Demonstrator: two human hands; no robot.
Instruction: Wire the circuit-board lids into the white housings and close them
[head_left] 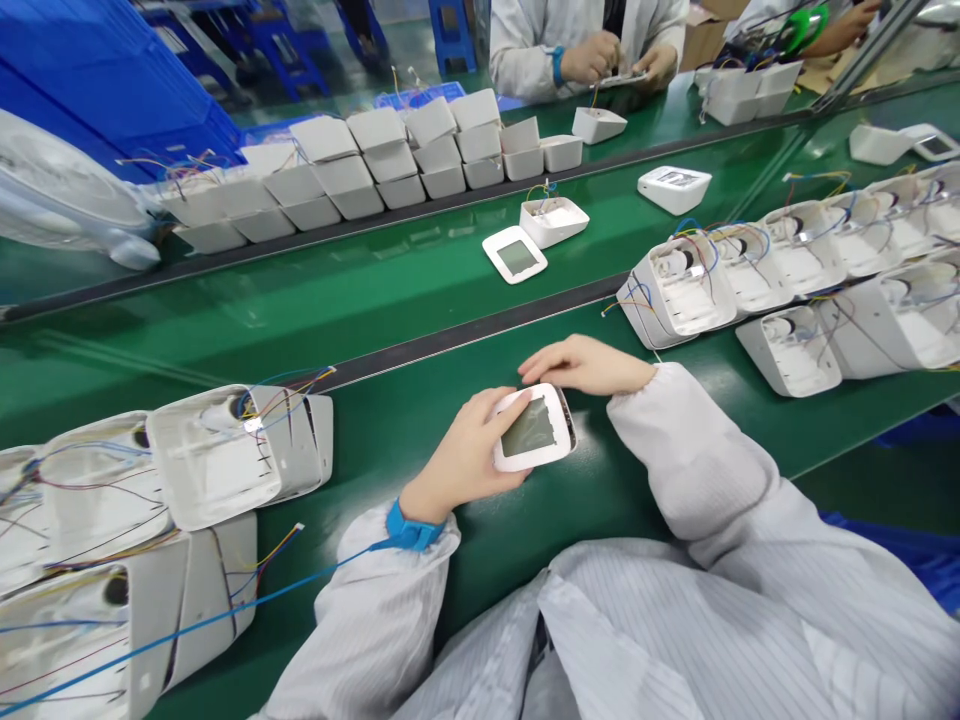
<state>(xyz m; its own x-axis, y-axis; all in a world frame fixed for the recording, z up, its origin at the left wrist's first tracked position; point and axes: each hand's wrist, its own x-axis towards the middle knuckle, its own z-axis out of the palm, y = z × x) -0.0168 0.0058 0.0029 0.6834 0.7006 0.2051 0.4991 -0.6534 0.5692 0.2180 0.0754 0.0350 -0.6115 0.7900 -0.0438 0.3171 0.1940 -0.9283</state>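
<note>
My left hand [469, 455] grips a small white device with a grey screen [534, 430] by its left edge, on the green bench [420, 400] in front of me. My right hand [581, 365] lies over the device's far edge with its fingers stretched out flat and pressed on it. A blue wrist strap [409, 530] with a blue cord sits on my left wrist. Both sleeves are white and striped.
White housings with coloured wires [217, 455] are stacked at my left, and more housings [679, 290] lie in a row at the right. On the green belt [360, 290] beyond lie a screen panel [515, 255] and an open housing [553, 220]. Another person [592, 45] works across the line behind stacked white shells [375, 165].
</note>
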